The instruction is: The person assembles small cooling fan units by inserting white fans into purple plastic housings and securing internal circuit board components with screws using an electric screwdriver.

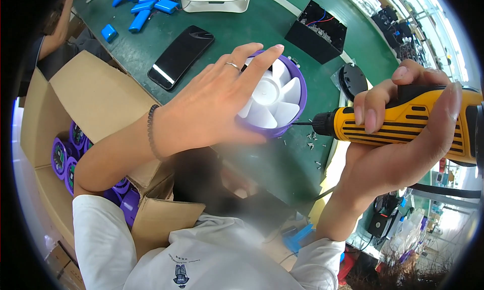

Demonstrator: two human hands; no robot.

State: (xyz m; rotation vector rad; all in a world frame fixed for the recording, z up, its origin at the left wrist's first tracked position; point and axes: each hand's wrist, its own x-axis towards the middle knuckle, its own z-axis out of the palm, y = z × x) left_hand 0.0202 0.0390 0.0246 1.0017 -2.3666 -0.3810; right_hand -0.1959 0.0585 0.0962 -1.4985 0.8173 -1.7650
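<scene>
"What's nearest us?"

"The right hand (398,158), wrapped tight around a yellow-and-black power driver (393,123), its bit (302,123) at the rim of a white-bladed purple fan (267,92)."

"And the left hand (212,101)?"

"Grasping that fan, fingers spread across its far side, over the green table (272,25)."

"Beyond that?"

"Loose screws (310,143) near the driver's tip, a dark phone (181,57), an open black box (308,42), then, farther off, scattered blue packs (144,7)"
</scene>
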